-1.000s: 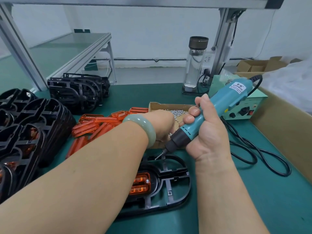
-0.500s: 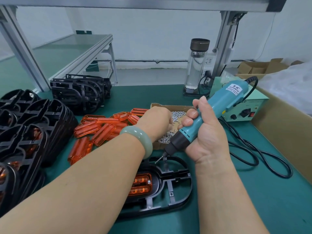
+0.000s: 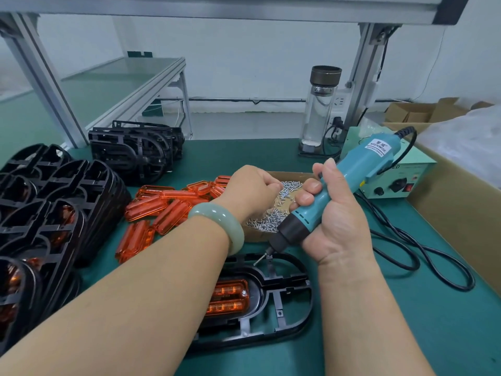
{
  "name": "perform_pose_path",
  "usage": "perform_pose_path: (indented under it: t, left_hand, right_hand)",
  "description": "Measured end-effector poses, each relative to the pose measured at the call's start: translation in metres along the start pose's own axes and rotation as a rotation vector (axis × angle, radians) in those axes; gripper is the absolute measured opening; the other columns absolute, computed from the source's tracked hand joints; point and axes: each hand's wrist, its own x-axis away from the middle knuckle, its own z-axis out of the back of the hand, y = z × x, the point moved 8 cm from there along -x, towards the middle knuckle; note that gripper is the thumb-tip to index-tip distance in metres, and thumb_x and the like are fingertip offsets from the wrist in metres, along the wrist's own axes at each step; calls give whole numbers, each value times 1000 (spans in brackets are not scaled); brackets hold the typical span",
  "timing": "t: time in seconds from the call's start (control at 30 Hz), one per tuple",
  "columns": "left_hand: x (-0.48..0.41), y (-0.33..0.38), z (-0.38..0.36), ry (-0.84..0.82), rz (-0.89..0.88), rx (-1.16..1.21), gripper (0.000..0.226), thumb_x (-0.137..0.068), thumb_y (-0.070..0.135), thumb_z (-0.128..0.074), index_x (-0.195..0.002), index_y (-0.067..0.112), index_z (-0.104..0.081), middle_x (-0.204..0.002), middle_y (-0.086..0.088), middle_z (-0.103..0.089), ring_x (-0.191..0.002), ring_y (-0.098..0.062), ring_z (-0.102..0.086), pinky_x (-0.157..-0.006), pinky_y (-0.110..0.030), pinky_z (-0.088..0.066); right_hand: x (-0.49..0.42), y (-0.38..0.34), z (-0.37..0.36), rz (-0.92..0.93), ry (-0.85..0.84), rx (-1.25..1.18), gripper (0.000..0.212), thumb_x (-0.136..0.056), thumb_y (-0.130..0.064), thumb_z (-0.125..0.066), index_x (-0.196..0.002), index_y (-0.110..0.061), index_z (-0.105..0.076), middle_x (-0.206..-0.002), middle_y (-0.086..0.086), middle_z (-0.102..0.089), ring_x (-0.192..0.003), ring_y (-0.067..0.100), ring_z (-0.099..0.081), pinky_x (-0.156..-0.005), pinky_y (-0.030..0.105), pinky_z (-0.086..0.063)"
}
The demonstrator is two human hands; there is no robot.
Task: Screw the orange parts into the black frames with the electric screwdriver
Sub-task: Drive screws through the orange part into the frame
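One screwdriver (image 3: 349, 183) in right hand (image 3: 336, 223) — left hand (image 3: 249, 191) pinches screws (image 3: 271, 221).

A clear glass bottle (image 3: 320, 109) stands at the table's (image 3: 244, 156) far edge. Right of the bottle sits a green control box (image 3: 414, 172), with open cardboard boxes (image 3: 423, 112) farther right.

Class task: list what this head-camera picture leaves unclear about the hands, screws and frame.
Head view:
Left hand: fingertips curl away over the screws; any pinch is hidden.
Black frame: left end covered by the left forearm.
Screwdriver bit: too small to show a screw.
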Motion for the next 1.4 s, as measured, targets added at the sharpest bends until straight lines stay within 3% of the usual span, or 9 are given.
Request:
perform_pose_path:
  t: [0.07,0.2,0.5,0.67,0.9,1.07,1.17,1.3,1.4]
  left_hand:
    - [2,-7,0,-7,82,187,23,-84,6,-54,-75,22,-69,-55,1,-63,-52,-10,-59,-62,-26,-57]
    - [5,-15,0,16,180,488,20,-81,-6,-55,-75,9,-68,-57,-4,-63,-46,-7,-59,-45,-15,-48]
    - [19,-17,15,63,174,588,20,-83,-6,-52,-79,8,-66,-65,-6,-66,-49,-8,-62,-47,-15,-48]
    - [48,-21,30,73,116,787,7,-88,5,-62,-83,7,-66,-59,0,-68,-52,-7,-62,-50,-14,-50]
    - [101,-65,59,228,122,769,13,-82,21,-66,-79,29,-77,-58,8,-60,-52,-1,-52,-48,-15,-43]
    - [123,-87,60,330,171,1064,16,-83,5,-61,-76,11,-74,-64,-2,-68,-54,-6,-63,-46,-13,-49]
    - [127,-90,53,316,186,1164,15,-73,13,-63,-87,8,-68,-65,-4,-68,-53,-8,-63,-44,-12,-48]
    - [127,-88,47,269,206,1194,10,-68,24,-65,-68,19,-74,-61,1,-63,-48,-4,-57,-39,-12,-44]
    - [127,-87,39,179,225,1258,9,-67,19,-67,-65,20,-75,-66,-2,-67,-53,-7,-62,-42,-14,-47]
  right_hand:
    - [0,-1,0,0,-2,1,32,-65,-35,-70,-84,-18,-51,-54,-7,-46,-41,6,-43,-47,18,-41]
    - [0,1,-1,-12,-9,-14,30,-64,-35,-70,-81,-18,-52,-54,-7,-46,-41,6,-43,-45,18,-42]
    - [0,0,1,3,0,22,35,-64,-37,-70,-88,-20,-52,-56,-8,-47,-43,6,-43,-51,21,-37]
    - [3,5,-1,-27,-11,2,34,-64,-37,-71,-88,-20,-53,-57,-8,-47,-43,6,-44,-50,20,-37]
    - [5,11,-4,-42,-10,-65,34,-63,-35,-72,-87,-21,-52,-57,-8,-48,-43,6,-44,-49,19,-41]
    - [9,20,-10,-46,-17,-139,25,-70,-35,-68,-87,-22,-55,-57,-10,-48,-44,4,-44,-51,20,-40]
    - [10,23,-11,-28,3,-168,25,-70,-36,-68,-85,-23,-54,-57,-11,-48,-45,4,-45,-53,20,-40]
    - [11,26,-11,-26,22,-211,25,-70,-37,-68,-85,-23,-55,-58,-11,-49,-45,4,-46,-52,18,-42]
    - [11,27,-9,-15,49,-240,24,-71,-37,-67,-86,-23,-55,-58,-11,-48,-45,4,-45,-54,20,-40]
